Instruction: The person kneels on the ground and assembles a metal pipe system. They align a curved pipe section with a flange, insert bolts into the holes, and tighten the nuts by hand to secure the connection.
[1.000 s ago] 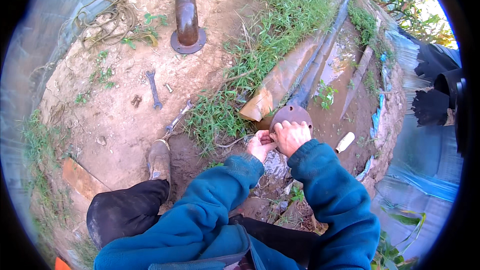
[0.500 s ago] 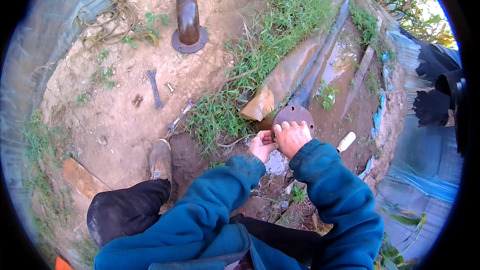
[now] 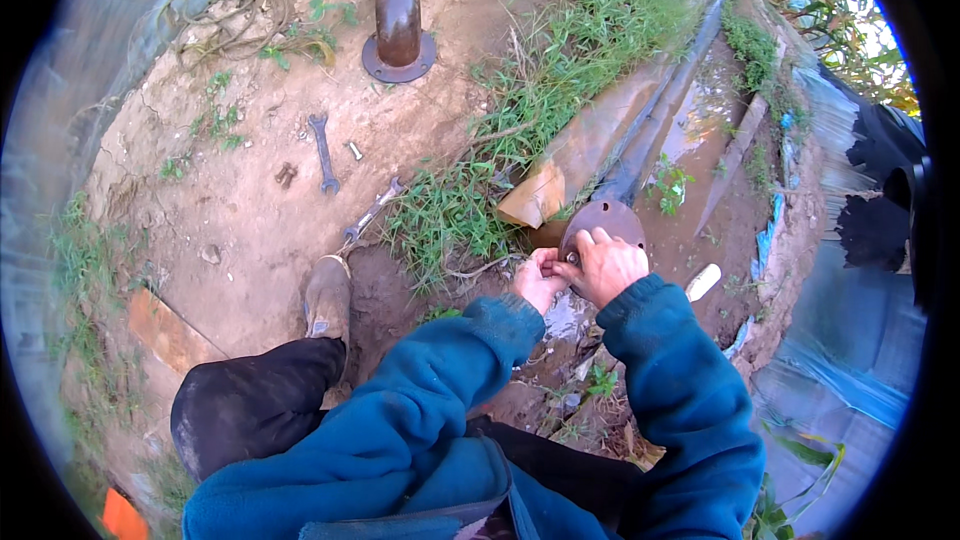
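Observation:
A round rusty flange with bolt holes sits at the near end of a dark hose. My right hand is closed over its near edge, fingers curled on the plate. My left hand is beside the plate's near-left edge, fingertips pinched together near my right thumb. A small shiny piece shows between the two hands at the flange edge, too small to name. What the left fingertips hold is hidden.
On the dirt to the left lie an open-end wrench, a second wrench and a bolt. A rusty flanged pipe elbow stands farther back. A white handle is right of my hands. Muddy water lies beside the hose.
The whole view has shifted slightly, so the ground things appear higher and farther right. Both hands stay at the flange's near edge, with the right fingers slightly repositioned.

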The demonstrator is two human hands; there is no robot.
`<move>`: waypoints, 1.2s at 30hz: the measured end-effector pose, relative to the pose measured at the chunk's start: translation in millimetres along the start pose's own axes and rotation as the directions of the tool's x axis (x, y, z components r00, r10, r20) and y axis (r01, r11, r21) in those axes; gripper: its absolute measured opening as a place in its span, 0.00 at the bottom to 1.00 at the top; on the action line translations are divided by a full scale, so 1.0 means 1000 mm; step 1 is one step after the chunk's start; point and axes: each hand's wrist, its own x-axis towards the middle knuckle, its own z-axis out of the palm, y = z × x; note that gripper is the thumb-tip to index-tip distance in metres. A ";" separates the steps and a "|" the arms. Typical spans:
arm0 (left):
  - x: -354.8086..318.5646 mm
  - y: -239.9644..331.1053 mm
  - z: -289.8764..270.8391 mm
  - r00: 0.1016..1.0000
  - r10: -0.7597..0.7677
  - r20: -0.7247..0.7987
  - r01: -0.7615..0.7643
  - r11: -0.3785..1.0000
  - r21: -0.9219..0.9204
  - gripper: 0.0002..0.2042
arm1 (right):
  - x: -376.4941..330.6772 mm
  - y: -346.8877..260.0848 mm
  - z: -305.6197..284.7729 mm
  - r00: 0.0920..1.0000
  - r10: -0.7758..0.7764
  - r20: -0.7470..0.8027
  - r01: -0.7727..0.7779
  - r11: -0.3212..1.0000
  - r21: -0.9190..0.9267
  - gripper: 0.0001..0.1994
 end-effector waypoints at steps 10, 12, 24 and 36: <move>-0.003 0.010 0.003 1.000 -0.018 -0.019 0.019 0.999 0.043 0.20 | 0.003 0.000 0.015 0.999 -0.042 0.026 0.043 0.999 -0.012 0.12; -0.001 0.008 0.006 1.000 -0.020 0.009 0.020 0.999 0.046 0.20 | 0.002 0.004 0.011 0.991 0.066 0.117 -0.064 0.998 -0.019 0.11; -0.002 0.009 0.002 0.999 -0.020 0.030 0.019 0.999 0.037 0.19 | -0.001 0.006 0.017 0.999 -0.035 0.002 0.035 0.999 -0.014 0.15; -0.005 0.011 0.007 0.999 -0.026 0.019 0.026 1.000 -0.001 0.20 | 0.010 0.002 0.013 0.986 -0.024 0.166 0.041 0.994 -0.105 0.08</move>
